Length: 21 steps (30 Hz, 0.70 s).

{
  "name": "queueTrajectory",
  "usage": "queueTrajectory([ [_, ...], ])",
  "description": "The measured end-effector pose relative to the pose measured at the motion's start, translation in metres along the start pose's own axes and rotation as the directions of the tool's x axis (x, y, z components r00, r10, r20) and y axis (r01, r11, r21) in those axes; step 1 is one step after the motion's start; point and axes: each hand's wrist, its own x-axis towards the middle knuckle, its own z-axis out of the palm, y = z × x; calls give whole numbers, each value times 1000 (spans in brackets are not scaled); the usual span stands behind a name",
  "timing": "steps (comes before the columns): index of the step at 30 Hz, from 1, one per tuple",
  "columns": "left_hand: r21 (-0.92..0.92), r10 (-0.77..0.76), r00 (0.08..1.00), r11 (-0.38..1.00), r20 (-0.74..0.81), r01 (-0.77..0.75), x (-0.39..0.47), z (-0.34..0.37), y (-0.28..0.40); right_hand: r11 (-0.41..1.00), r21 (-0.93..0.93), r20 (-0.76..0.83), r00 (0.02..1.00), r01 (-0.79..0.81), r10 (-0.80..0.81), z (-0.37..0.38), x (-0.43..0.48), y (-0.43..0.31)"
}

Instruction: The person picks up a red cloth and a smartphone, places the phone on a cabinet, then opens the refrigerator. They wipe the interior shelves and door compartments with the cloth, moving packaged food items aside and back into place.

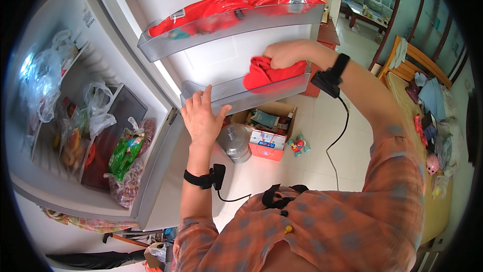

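Note:
My right hand (288,54) grips a bunched red cloth (277,75) inside the lower bin (260,99) of an open refrigerator door. Part of the cloth shows through the clear plastic wall. My left hand (202,115) is at the left end of the same bin, fingers spread, holding nothing; whether it touches the rim I cannot tell. Above, the upper door bin (226,27) carries red plastic packages (241,0). To the left, the refrigerator's interior holds a green plastic package (126,151), bagged reddish food (128,185) and several knotted clear plastic bags (100,102).
Below the door stand a large clear water jug (234,142), a cardboard box (288,110) of packages and a red-and-white carton (267,145). A small toy car (299,145) lies on the tiled floor. At right is a bed (403,102) with bags on it. A cable (334,142) hangs from my right wristband.

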Motion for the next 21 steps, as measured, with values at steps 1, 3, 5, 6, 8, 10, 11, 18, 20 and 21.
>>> queueTrajectory([
  [1, 1, 6, 1000, 1000, -4, -6, 0, 1, 0, 981, 192, -62, 998, 26, -14, 0, -11, -1],
  [3, 4, 19, 1000, 1000, -12, -19, 0, 2, -1, 844, 533, -176, 983, 56, 46, 4, -36, -5],
  [5, 49, 35, 999, 998, -13, -35, 1, 3, 0, 709, 675, -294, 956, 203, 6, 16, -53, -12],
  [6, 70, 45, 999, 997, -12, -44, 2, 5, 1, 666, 698, -377, 926, 263, 29, 17, -58, -14],
  [8, 51, 31, 999, 998, -16, -30, 2, 7, 3, 683, 669, -309, 946, 292, -102, 15, -59, -14],
  [10, 38, 29, 999, 999, -21, -28, 3, 8, 5, 719, 480, -515, 825, 503, -233, 15, -52, -10],
  [11, 33, 32, 999, 999, -28, -31, 4, 9, 5, 727, 361, -608, 738, 584, -291, 17, -46, -8],
  [18, 24, 66, 998, 998, -9, -66, 7, 9, 5, 887, -424, -788, 557, -186, -260, 55, -21, 30],
  [20, 21, 43, 999, 999, 21, -43, 7, 9, 6, 831, -476, -711, 682, -289, -170, 54, -9, 43],
  [21, 10, 32, 999, 999, 36, -33, 7, 8, 6, 815, -498, -655, 745, -295, -131, 52, -3, 49],
])
